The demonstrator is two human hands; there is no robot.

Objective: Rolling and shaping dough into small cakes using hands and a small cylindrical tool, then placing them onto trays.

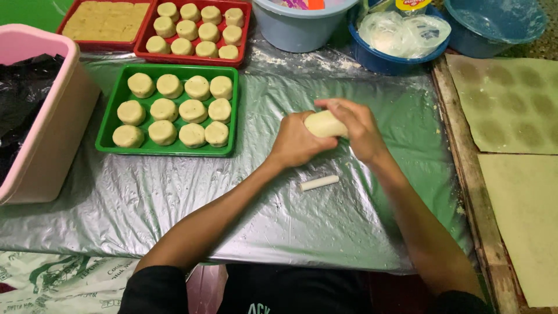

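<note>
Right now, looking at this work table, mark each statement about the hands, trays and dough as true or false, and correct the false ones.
1. Both hands hold one lump of dough between them. True: the left hand and right hand cup it.
2. The green tray holds six dough rounds. False: it holds twelve.
3. A small white stick lies on the plastic sheet near the forearms. True.
4. The pink bin stands to the right of the hands. False: it stands at the left edge.
5. The red tray of rounds is empty. False: it holds rows of rounds.
</note>
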